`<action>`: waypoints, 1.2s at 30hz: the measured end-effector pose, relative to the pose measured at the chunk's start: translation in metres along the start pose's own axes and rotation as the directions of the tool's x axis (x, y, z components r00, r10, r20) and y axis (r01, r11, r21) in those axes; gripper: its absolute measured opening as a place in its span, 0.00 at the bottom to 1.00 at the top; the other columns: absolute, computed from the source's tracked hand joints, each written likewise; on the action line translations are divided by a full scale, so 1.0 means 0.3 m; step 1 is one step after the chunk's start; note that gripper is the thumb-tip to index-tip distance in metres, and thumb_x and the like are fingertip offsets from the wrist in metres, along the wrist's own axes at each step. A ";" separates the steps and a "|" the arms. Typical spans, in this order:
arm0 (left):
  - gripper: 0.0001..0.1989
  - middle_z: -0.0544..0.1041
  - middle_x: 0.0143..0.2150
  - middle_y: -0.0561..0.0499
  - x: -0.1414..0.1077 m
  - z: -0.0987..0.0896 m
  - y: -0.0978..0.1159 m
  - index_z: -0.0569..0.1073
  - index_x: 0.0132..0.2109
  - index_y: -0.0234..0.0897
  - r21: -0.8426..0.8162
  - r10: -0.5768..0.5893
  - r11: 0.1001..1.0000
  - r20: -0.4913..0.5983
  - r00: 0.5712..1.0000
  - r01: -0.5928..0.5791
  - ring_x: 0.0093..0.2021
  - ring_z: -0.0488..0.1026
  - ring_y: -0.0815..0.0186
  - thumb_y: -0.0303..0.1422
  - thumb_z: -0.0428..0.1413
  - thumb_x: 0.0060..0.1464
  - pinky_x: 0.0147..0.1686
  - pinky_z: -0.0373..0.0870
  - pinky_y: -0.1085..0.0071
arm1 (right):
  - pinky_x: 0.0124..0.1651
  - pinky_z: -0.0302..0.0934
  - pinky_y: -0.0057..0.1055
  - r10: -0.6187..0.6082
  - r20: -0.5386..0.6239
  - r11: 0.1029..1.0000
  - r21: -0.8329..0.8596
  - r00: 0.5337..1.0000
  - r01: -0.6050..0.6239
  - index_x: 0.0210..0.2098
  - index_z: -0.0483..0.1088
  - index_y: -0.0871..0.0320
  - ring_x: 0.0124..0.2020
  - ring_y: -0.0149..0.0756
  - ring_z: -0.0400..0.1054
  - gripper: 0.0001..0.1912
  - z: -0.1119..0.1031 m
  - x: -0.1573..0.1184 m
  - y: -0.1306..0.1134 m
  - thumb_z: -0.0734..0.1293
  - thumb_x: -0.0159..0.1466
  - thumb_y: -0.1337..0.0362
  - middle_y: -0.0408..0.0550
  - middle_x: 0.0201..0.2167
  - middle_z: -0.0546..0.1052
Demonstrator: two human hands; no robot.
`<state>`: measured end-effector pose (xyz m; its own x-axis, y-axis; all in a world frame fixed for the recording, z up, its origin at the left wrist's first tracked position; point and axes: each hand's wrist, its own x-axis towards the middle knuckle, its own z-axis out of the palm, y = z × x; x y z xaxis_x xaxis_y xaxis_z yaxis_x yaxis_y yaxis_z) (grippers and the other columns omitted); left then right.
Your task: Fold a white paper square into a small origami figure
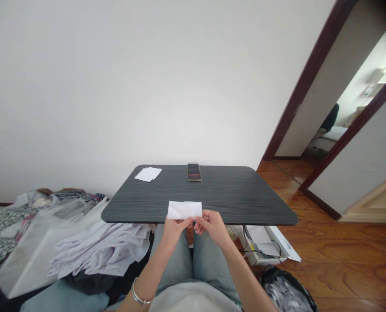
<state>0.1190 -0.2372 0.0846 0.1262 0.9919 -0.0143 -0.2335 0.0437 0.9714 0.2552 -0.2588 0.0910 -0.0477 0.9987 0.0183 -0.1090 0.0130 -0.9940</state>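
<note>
Dark tabletop (238, 195) stretches beyond the fingers (198, 228), white sheets (147, 174) farther off to their left. Left hand (175, 228) and right hand (213, 224) pinch the white paper (183, 210) between those fingers; light, even pressure should keep its edges aligned.
</note>
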 end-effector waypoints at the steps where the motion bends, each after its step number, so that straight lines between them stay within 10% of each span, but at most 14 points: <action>1: 0.11 0.75 0.24 0.50 -0.002 -0.005 0.007 0.73 0.29 0.30 0.015 0.009 1.000 0.000 1.000 -0.009 0.23 0.70 0.69 0.32 0.63 0.36 0.25 0.68 0.74 | 0.19 0.61 0.22 0.002 -0.001 1.000 -0.001 1.000 -0.002 0.20 0.66 0.61 0.14 0.27 0.66 0.18 -0.001 -0.002 -0.003 0.69 0.49 0.51 0.43 0.15 0.74; 16: 0.17 0.73 0.25 0.54 0.007 -0.089 0.057 0.69 0.35 0.32 -0.025 0.047 0.999 0.074 0.996 -0.045 0.21 0.69 0.73 0.31 0.64 0.36 0.24 0.67 0.77 | 0.19 0.61 0.23 0.018 -0.031 0.999 0.050 0.999 -0.017 0.20 0.67 0.61 0.15 0.29 0.67 0.18 -0.023 0.000 0.020 0.70 0.49 0.52 0.45 0.16 0.75; 36: 0.21 0.77 0.32 0.49 0.008 -0.049 0.052 0.69 0.39 0.33 0.064 0.048 0.996 0.138 0.989 -0.057 0.31 0.74 0.63 0.31 0.64 0.34 0.29 0.71 0.72 | 0.19 0.62 0.23 0.046 -0.045 0.986 0.162 0.998 -0.038 0.20 0.74 0.65 0.15 0.29 0.67 0.13 0.042 0.016 0.048 0.71 0.47 0.58 0.48 0.16 0.75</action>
<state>0.1014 -0.2323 0.0962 0.2466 0.9669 0.0652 -0.1782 -0.0208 0.9838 0.2410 -0.2545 0.0780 -0.0076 0.9995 -0.0322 -0.2662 -0.0331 -0.9633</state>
